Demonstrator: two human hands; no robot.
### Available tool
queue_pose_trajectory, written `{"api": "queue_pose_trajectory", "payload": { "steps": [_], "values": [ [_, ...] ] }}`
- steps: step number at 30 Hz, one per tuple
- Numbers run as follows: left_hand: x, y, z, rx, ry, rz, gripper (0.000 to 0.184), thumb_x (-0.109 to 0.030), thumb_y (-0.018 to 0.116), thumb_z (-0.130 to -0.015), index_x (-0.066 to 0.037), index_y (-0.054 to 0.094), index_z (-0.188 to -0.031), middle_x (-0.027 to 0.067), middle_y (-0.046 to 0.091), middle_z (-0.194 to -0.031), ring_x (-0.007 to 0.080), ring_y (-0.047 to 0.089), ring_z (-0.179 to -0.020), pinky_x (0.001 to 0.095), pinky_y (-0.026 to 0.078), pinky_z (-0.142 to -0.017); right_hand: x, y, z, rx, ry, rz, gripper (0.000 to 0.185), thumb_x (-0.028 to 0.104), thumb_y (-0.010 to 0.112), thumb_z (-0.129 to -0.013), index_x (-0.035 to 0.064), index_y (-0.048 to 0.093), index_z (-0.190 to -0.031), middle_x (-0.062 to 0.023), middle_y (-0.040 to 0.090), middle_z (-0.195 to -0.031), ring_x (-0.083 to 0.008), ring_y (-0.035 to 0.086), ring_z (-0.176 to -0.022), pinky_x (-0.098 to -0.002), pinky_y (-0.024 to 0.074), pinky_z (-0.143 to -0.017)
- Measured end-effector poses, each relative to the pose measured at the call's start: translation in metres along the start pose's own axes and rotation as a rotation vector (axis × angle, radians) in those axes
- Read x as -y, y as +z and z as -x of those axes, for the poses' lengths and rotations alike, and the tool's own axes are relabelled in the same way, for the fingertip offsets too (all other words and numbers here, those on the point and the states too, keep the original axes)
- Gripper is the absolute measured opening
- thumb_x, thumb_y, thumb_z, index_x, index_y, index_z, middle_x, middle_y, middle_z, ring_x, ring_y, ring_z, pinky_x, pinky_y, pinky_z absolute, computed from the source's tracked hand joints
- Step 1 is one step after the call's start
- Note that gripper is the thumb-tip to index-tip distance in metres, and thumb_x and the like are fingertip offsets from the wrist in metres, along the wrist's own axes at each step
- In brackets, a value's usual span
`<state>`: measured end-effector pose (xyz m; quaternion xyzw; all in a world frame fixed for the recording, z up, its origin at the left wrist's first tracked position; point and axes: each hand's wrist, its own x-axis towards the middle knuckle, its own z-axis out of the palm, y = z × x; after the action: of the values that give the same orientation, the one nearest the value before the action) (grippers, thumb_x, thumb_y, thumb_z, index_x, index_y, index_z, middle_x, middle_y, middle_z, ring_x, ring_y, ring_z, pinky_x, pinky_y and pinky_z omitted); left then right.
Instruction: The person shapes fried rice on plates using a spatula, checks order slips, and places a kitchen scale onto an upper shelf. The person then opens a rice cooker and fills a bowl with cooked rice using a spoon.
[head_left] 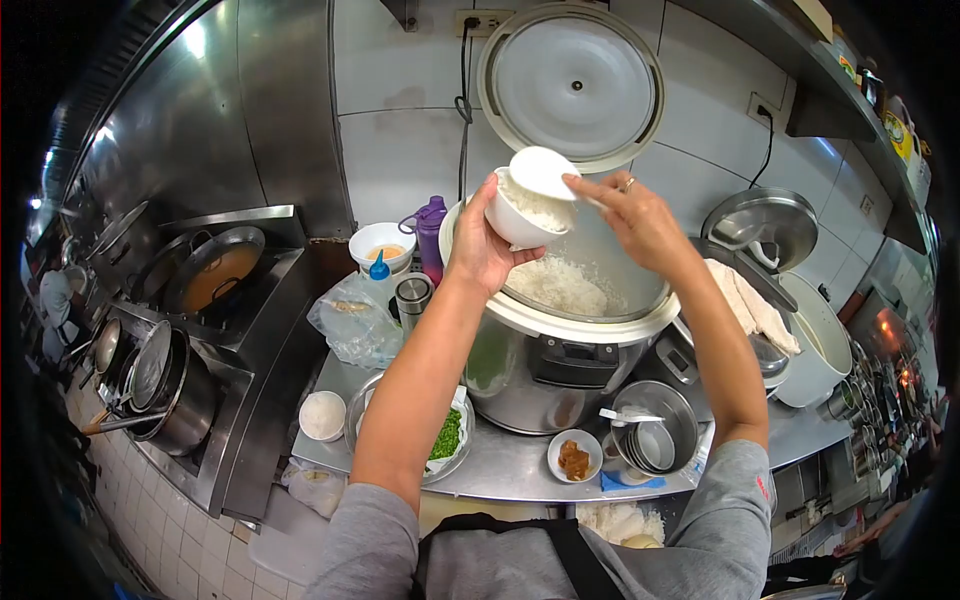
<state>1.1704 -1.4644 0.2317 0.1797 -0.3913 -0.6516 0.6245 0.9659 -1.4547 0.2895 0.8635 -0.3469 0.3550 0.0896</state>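
Observation:
My left hand holds a white bowl, tilted, with cooked rice in it. Closed around its handle, my right hand keeps a white rice paddle over the bowl's rim. Both are above a large rice cooker, whose lid stands raised against the wall. White rice lies inside the cooker's pot. The paddle hides part of the bowl's far rim.
A bowl of white rice and a tray of chopped greens stand front left. A dish of brown paste and a metal pot sit in front of the cooker. Left are a purple bottle and a wok.

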Motion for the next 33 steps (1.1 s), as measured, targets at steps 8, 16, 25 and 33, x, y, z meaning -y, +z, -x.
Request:
{"api": "queue_pose_trajectory", "payload": {
  "steps": [8, 16, 25, 33],
  "values": [
    [0.002, -0.001, 0.003, 0.024, 0.083, 0.031, 0.058, -0.054, 0.051, -0.080, -0.014, 0.046, -0.122, 0.0099, 0.056, -0.112, 0.0256, 0.059, -0.096, 0.0403, 0.051, -0.063, 0.003, -0.020, -0.006, 0.170, 0.001, -0.041, 0.053, -0.002, 0.053, -0.081, 0.0261, 0.054, -0.126, -0.0142, 0.059, -0.096, -0.0254, 0.059, -0.079, -0.0359, 0.0481, -0.073],
    [0.003, -0.002, 0.005, 0.014, 0.140, 0.063, 0.062, -0.054, 0.048, -0.078, -0.008, 0.047, -0.120, 0.0117, 0.060, -0.109, 0.0281, 0.062, -0.095, 0.0419, 0.053, -0.062, 0.010, 0.003, 0.010, 0.134, -0.077, -0.043, 0.051, 0.005, 0.056, -0.084, 0.0171, 0.046, -0.133, -0.0128, 0.062, -0.098, -0.0229, 0.060, -0.083, -0.0343, 0.0486, -0.076],
    [0.005, 0.000, 0.008, 0.030, 0.330, 0.094, 0.064, -0.045, 0.055, -0.078, -0.009, 0.038, -0.127, 0.0136, 0.048, -0.123, 0.0280, 0.052, -0.111, 0.0457, 0.049, -0.084, 0.033, 0.026, 0.016, 0.256, 0.586, -0.534, 0.054, 0.008, 0.054, -0.086, 0.0117, 0.037, -0.138, -0.0178, 0.058, -0.100, -0.0253, 0.057, -0.078, -0.0357, 0.0480, -0.074],
    [0.009, -0.002, 0.005, -0.089, 0.341, 0.037, 0.059, -0.043, 0.057, -0.079, -0.009, 0.041, -0.125, 0.0131, 0.051, -0.120, 0.0283, 0.053, -0.110, 0.0471, 0.049, -0.086, -0.013, 0.018, -0.013, 0.224, 0.517, -0.361, 0.046, 0.008, 0.053, -0.084, 0.0060, 0.045, -0.129, -0.0209, 0.060, -0.111, -0.0353, 0.058, -0.100, -0.0437, 0.0456, -0.085]
  ]
}}
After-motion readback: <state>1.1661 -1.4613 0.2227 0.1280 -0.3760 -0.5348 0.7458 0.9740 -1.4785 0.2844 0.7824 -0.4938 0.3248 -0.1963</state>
